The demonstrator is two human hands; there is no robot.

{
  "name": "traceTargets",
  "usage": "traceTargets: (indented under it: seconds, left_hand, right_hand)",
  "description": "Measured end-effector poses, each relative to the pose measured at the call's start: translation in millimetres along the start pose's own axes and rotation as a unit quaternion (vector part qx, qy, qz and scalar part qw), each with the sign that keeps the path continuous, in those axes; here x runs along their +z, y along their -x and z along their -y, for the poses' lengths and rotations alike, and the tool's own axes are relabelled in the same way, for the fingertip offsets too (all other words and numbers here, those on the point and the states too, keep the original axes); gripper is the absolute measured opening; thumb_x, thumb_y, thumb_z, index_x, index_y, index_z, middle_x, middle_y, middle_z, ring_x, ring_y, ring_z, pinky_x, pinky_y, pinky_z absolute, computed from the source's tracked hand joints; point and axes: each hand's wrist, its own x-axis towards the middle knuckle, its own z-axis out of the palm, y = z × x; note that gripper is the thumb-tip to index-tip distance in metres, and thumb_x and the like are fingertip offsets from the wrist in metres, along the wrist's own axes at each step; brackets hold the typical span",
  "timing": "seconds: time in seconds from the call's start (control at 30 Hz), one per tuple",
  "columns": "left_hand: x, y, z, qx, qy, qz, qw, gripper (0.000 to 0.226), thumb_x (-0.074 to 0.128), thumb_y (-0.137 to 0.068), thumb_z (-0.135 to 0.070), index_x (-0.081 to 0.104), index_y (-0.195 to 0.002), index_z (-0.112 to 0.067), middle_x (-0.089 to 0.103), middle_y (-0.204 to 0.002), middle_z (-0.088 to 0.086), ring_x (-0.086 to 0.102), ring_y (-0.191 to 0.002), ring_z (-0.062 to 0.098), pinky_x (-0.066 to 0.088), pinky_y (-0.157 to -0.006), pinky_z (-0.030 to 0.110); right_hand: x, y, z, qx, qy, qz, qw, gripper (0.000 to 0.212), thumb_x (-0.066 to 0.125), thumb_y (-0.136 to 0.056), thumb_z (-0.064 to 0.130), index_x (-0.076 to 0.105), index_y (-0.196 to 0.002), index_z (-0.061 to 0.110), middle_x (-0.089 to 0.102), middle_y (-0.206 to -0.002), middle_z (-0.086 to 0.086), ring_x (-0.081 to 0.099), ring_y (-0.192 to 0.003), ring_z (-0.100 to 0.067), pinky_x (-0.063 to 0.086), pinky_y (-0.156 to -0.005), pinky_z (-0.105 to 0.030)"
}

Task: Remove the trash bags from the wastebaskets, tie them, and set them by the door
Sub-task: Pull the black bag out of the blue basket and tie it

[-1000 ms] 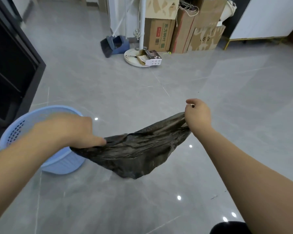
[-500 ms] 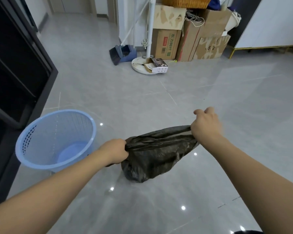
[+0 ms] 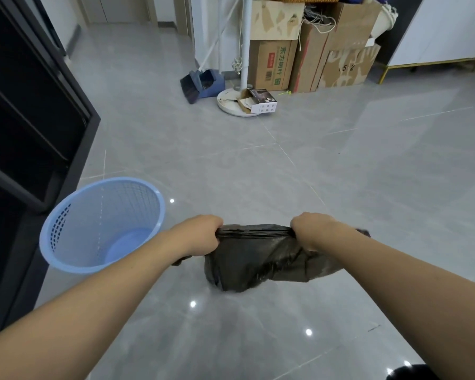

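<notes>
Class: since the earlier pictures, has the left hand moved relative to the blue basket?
Yes. The left hand has moved right, off the basket, toward the right hand.

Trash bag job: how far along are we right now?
Done: the black trash bag is out of the blue wastebasket, which stands unlined. In hand: the left hand and right hand grip the bag's gathered mouth, stretched between them; no knot shows. Left: tying it and setting it by the door.

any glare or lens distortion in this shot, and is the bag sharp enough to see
Head view: small bright ceiling-light reflections dot the glossy floor. Wide-angle bending tilts the black cabinet edges. The black trash bag is reasonably sharp, creases visible, gripped by the left hand and right hand.
</notes>
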Motion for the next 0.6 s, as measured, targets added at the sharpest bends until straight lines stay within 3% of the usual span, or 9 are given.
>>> traceTargets:
  seconds: [0.1,0.23,0.3,0.37,0.4,0.5,0.6]
  left_hand:
    - [2.4,4.2,-3.9,0.008,-0.037,0.063,0.997,0.011,0.053,-0.089,-0.022,0.048,-0.098,-0.019,0.059,-0.093,0.001,0.061,-0.087,0.023,0.052,-0.075,0.037]
    - [8.8,9.6,-7.2,-0.084,-0.088,0.144,0.982,0.061,0.073,-0.069,-0.057,0.044,-0.106,-0.017,0.064,-0.093,-0.002,0.063,-0.087,0.018,0.050,-0.074,0.032]
    - [17.8,6.5,-5.0,-0.133,-0.159,0.190,0.960,0.056,0.071,-0.068,-0.061,0.058,-0.099,-0.017,0.067,-0.087,-0.005,0.065,-0.087,0.018,0.053,-0.081,0.032]
    - [29.5,2.3,-1.4,-0.156,-0.213,0.226,0.938,0.032,0.062,-0.080,-0.049,0.065,-0.089,-0.018,0.062,-0.078,-0.005,0.061,-0.080,0.020,0.051,-0.080,0.030]
    - [36.3,1.3,0.5,-0.161,-0.232,0.236,0.930,0.024,0.056,-0.085,-0.037,0.067,-0.094,-0.017,0.058,-0.076,-0.002,0.058,-0.079,0.021,0.049,-0.078,0.030]
    - [53.6,6.9,2.4,-0.177,-0.247,0.258,0.917,0.030,0.043,-0.091,-0.008,0.061,-0.115,-0.006,0.051,-0.080,0.006,0.053,-0.084,0.025,0.044,-0.079,0.034]
    - [55.6,14.6,-1.4,-0.184,-0.188,0.242,0.934,0.029,0.039,-0.093,-0.004,0.060,-0.112,-0.005,0.054,-0.088,0.010,0.058,-0.086,0.027,0.045,-0.082,0.036]
  right_hand:
    - [-0.6,-0.5,4.9,0.029,-0.012,0.065,0.997,0.029,0.046,-0.095,0.021,0.058,-0.117,0.008,0.061,-0.120,-0.008,0.058,-0.095,-0.028,0.042,-0.075,-0.031]
    - [2.0,0.4,8.2,0.084,-0.026,0.216,0.972,0.075,0.046,-0.084,0.071,0.053,-0.131,0.014,0.056,-0.131,-0.006,0.054,-0.119,-0.030,0.041,-0.093,-0.037]
    - [3.3,1.8,7.2,0.087,-0.051,0.263,0.960,0.083,0.052,-0.075,0.078,0.055,-0.131,0.017,0.057,-0.131,-0.005,0.055,-0.118,-0.030,0.042,-0.098,-0.038]
    - [1.9,1.8,7.4,0.087,-0.121,0.323,0.934,0.076,0.059,-0.072,0.076,0.063,-0.120,0.017,0.060,-0.126,-0.006,0.058,-0.112,-0.029,0.045,-0.098,-0.040]
    - [1.0,1.2,8.3,0.082,-0.150,0.364,0.916,0.067,0.059,-0.075,0.073,0.068,-0.110,0.017,0.059,-0.123,-0.008,0.057,-0.108,-0.030,0.046,-0.094,-0.039]
    - [1.5,1.5,10.8,0.058,-0.187,0.445,0.874,0.050,0.056,-0.083,0.064,0.078,-0.082,0.020,0.047,-0.088,-0.005,0.049,-0.082,-0.022,0.039,-0.089,-0.032]
    - [7.0,-1.9,7.1,0.051,-0.234,0.456,0.858,0.041,0.065,-0.082,0.055,0.077,-0.069,0.018,0.045,-0.071,-0.001,0.045,-0.070,-0.016,0.039,-0.084,-0.030]
